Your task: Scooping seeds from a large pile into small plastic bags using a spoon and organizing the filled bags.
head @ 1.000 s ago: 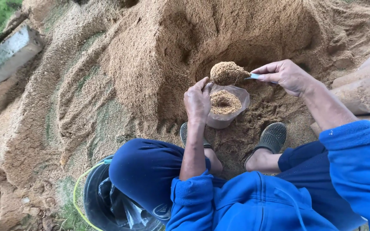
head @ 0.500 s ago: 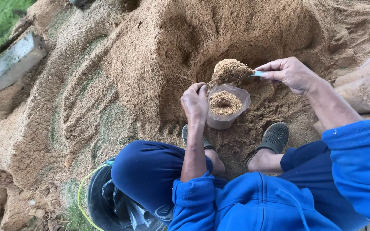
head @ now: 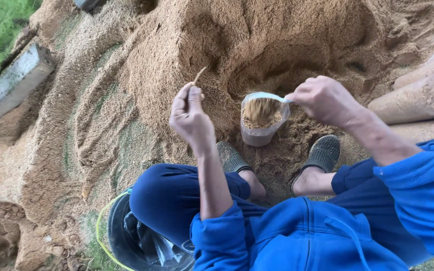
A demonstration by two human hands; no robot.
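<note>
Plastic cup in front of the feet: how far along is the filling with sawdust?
Done: the plastic cup holds sawdust partway up, roughly half. In hand: the right hand tips a scoop over the cup, sawdust pouring in, while the left hand pinches a small sliver away from the cup. Left: the upper part of the cup remains unfilled; the sawdust pile behind offers plenty.

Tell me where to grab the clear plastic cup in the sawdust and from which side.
Probably the clear cup's lower wall, from the left: it stands upright in the sawdust pile, and the right hand tips a scoop over its rim from the right.
</note>
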